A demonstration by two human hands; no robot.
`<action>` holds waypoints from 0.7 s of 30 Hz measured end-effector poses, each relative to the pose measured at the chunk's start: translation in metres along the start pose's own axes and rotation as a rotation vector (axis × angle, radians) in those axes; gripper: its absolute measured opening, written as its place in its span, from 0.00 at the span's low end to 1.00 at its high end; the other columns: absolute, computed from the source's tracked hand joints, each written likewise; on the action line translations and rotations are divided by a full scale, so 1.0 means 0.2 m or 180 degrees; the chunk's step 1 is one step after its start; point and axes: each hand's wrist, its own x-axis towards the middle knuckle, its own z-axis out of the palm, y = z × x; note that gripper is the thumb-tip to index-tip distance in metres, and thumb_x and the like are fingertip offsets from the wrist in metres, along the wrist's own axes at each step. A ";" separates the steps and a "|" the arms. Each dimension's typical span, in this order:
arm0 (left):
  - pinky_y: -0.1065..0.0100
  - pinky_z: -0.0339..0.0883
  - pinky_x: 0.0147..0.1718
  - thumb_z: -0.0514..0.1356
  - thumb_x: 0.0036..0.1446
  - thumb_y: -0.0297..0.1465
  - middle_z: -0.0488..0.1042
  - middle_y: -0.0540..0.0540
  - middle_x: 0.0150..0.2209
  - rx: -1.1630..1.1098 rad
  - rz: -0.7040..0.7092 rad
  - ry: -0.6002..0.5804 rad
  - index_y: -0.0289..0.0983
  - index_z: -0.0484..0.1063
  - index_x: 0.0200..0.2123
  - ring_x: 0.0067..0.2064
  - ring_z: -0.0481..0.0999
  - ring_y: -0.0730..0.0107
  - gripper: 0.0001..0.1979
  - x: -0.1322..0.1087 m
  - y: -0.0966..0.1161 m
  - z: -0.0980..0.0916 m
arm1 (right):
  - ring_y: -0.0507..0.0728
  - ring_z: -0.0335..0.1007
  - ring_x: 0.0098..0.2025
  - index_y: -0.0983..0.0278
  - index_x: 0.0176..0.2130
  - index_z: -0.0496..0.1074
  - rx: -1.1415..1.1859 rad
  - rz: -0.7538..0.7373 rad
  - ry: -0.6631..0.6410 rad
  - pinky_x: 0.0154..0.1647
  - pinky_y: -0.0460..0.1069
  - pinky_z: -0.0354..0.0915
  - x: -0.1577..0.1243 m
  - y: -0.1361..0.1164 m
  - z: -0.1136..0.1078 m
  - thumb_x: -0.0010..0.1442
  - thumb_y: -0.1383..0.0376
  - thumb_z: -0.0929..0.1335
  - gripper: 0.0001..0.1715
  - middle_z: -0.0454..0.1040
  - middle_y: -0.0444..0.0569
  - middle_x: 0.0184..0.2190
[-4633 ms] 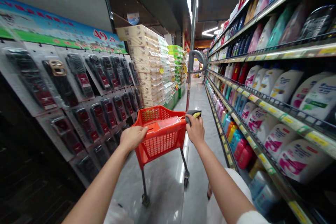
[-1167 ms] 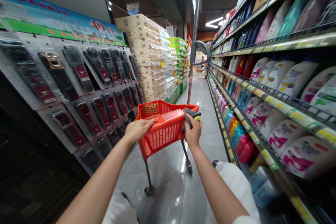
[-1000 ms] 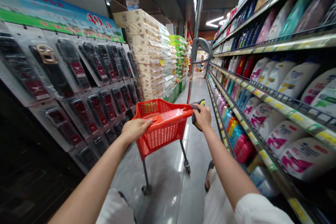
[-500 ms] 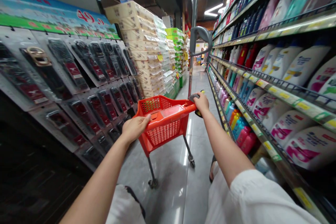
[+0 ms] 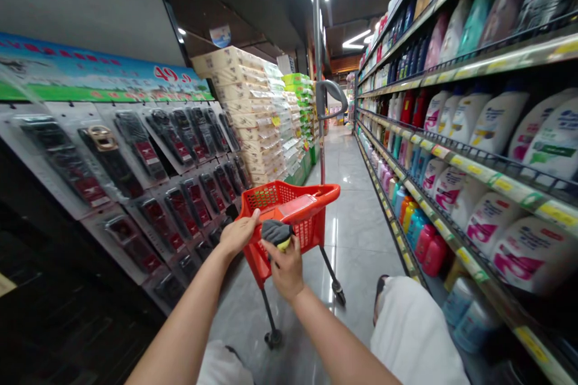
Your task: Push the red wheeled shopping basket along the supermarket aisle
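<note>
A small red shopping cart (image 5: pixel 295 212) stands in the aisle in front of me, with a tall metal pole (image 5: pixel 318 96) rising from its far side. My left hand (image 5: pixel 238 234) grips the cart's near left rim, fingers curled over it. My right hand (image 5: pixel 285 263) is closed on a grey and yellow cloth (image 5: pixel 276 233) and presses it against the near wall of the basket, just right of my left hand.
Shelves of shampoo and detergent bottles (image 5: pixel 487 150) line the right side. Packaged dark items hang on a display wall (image 5: pixel 149 162) at left, with stacked tissue cartons (image 5: pixel 253 114) beyond. The glossy grey floor (image 5: pixel 356 216) runs ahead down the aisle.
My right hand has moved with the cloth from the cart's far right corner to its near side, beside my left hand. The view has tilted and the cart has turned slightly.
</note>
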 end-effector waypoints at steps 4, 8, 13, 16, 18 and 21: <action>0.64 0.61 0.53 0.34 0.58 0.53 0.77 0.48 0.49 0.0038 0.0038 -0.0013 0.43 0.79 0.41 0.53 0.73 0.59 0.38 -0.02 0.00 -0.01 | 0.59 0.60 0.50 0.49 0.51 0.73 -0.0320 0.0376 0.0105 0.53 0.55 0.62 0.13 0.16 -0.16 0.53 0.76 0.62 0.32 0.70 0.47 0.45; 0.63 0.63 0.50 0.36 0.58 0.55 0.77 0.47 0.49 0.0111 0.0014 -0.0001 0.43 0.79 0.41 0.52 0.73 0.56 0.37 -0.05 0.02 -0.04 | 0.61 0.61 0.46 0.55 0.49 0.75 -0.0542 0.1212 0.0339 0.50 0.55 0.63 0.32 0.45 -0.40 0.54 0.72 0.61 0.27 0.70 0.51 0.39; 0.65 0.67 0.40 0.43 0.53 0.60 0.80 0.45 0.41 0.0023 -0.0082 -0.0187 0.41 0.80 0.37 0.44 0.78 0.53 0.37 -0.02 0.07 -0.09 | 0.60 0.65 0.46 0.55 0.44 0.77 -0.0585 0.1370 -0.0206 0.52 0.56 0.61 0.61 0.73 -0.59 0.54 0.70 0.63 0.22 0.74 0.49 0.37; 0.64 0.68 0.41 0.41 0.54 0.59 0.80 0.42 0.42 -0.0415 0.0166 -0.0437 0.36 0.80 0.39 0.43 0.78 0.54 0.39 0.04 0.15 -0.10 | 0.58 0.68 0.44 0.56 0.38 0.78 -0.0328 0.1301 -0.0659 0.52 0.55 0.61 0.76 0.83 -0.60 0.52 0.70 0.65 0.17 0.76 0.47 0.37; 0.63 0.66 0.49 0.43 0.55 0.58 0.76 0.40 0.49 -0.0796 0.0582 -0.0487 0.34 0.76 0.47 0.50 0.74 0.54 0.39 0.07 0.21 -0.07 | 0.58 0.70 0.42 0.58 0.35 0.78 -0.0017 0.1326 -0.0832 0.50 0.54 0.62 0.83 0.87 -0.58 0.50 0.68 0.69 0.11 0.77 0.46 0.36; 0.62 0.64 0.53 0.56 0.49 0.56 0.69 0.40 0.58 -0.1245 0.0773 -0.0708 0.36 0.64 0.60 0.56 0.70 0.55 0.41 0.10 0.24 -0.01 | 0.57 0.71 0.40 0.63 0.34 0.77 0.0651 0.1611 -0.0441 0.47 0.51 0.64 0.84 0.95 -0.52 0.46 0.63 0.73 0.11 0.78 0.48 0.36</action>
